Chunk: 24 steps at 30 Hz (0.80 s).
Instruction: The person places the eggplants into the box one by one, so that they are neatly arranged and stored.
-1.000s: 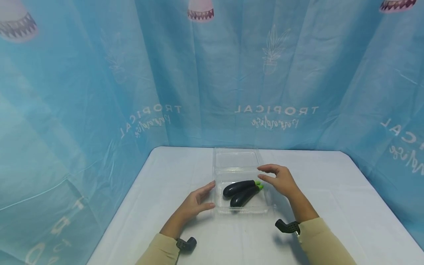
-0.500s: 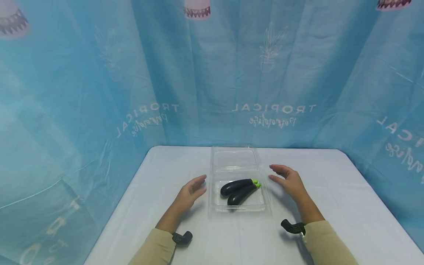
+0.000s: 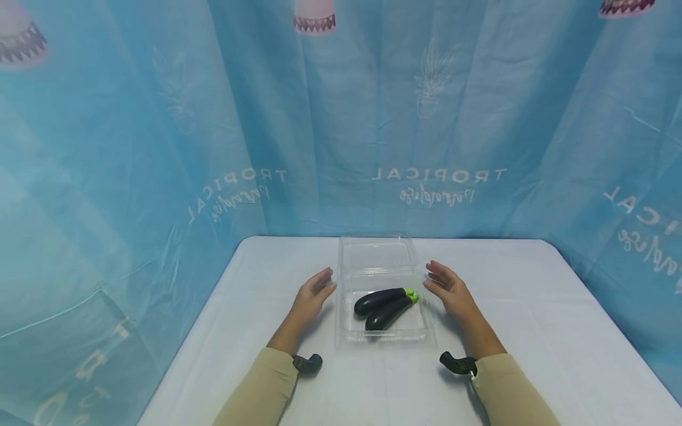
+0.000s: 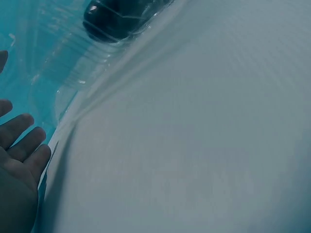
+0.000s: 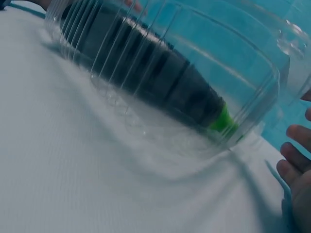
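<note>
Two dark, glossy eggplants with green stem ends lie side by side in a clear plastic clamshell box (image 3: 415, 331); the rear eggplant (image 3: 377, 301) and the front eggplant (image 3: 388, 315) both slant up to the right. The box's lid (image 3: 377, 255) is folded back flat behind it. My left hand (image 3: 311, 297) hovers beside the box's left side, fingers relaxed and holding nothing. On the opposite side my right hand (image 3: 449, 290) is near the box's right rim, fingers loosely bent, nothing in them. Through the ribbed wall the right wrist view shows an eggplant (image 5: 146, 68) close up.
A white cloth covers the table (image 3: 533, 319). Behind and around it hangs a blue printed curtain (image 3: 341, 148), close to the table's back edge. Each wrist wears a dark camera mount, such as the right mount (image 3: 458, 363).
My left hand came off the box's left side, drew away leftward, then moved forward beside it. My right hand shifted right, then back toward the box. Box and eggplants stay put.
</note>
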Motion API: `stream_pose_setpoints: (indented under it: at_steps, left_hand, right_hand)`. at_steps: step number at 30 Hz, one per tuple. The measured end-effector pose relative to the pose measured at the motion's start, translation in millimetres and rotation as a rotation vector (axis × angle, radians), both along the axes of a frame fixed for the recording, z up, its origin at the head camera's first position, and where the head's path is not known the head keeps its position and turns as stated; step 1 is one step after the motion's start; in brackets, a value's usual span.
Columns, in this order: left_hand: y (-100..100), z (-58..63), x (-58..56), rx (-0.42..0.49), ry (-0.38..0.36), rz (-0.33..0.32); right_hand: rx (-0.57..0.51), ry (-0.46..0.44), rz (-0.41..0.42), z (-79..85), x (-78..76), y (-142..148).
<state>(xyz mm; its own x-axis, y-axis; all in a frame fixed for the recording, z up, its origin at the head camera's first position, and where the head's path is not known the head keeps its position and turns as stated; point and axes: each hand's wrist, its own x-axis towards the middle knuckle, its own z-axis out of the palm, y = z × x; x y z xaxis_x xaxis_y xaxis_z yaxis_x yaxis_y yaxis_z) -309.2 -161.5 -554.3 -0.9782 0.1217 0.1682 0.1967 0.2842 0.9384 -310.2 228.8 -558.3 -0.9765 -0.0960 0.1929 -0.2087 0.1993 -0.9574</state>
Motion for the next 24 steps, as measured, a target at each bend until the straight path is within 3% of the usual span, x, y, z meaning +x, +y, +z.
stream_pose_setpoints:
  at_steps: [10, 24]
  left_hand:
    - [19, 0.1, -8.5, -0.017, -0.005, -0.062]
    - [24, 2.3, -11.0, 0.023, -0.017, -0.02]
  right_hand:
    - [-0.061, -0.009, 0.078, -0.5, -4.0, -13]
    - [-0.088, -0.011, 0.097, -3.6, -7.3, -8]
